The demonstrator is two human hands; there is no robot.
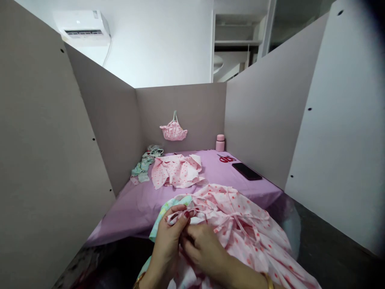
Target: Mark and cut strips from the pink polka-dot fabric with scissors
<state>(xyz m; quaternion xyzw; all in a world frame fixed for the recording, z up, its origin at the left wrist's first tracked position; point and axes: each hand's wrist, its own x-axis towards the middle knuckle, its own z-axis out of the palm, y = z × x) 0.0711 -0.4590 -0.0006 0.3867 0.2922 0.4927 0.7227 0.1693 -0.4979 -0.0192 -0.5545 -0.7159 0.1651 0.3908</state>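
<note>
My left hand (pixel 170 233) is closed, its thumb and fingers pinching a looped pale pink fabric strip (pixel 173 218). Against it, my right hand (pixel 206 244) is closed with curled fingers; whatever lies between its fingertips is hidden. Under and around both hands spreads a large pink cloth with red dots (pixel 249 228), gathered in folds and draped over the near edge of the table. Thin pink ties run across this cloth. A pale green patterned fabric (pixel 155 228) shows beside my left hand.
On the purple-covered table (pixel 135 212) lie another pink dotted piece (pixel 177 170), green scraps (pixel 146 162), red-handled scissors (pixel 226 159) and a black phone (pixel 247 171). A pink bottle (pixel 220 143) stands at the back. A small dotted pouch (pixel 173 131) hangs on the grey partition (pixel 198 108).
</note>
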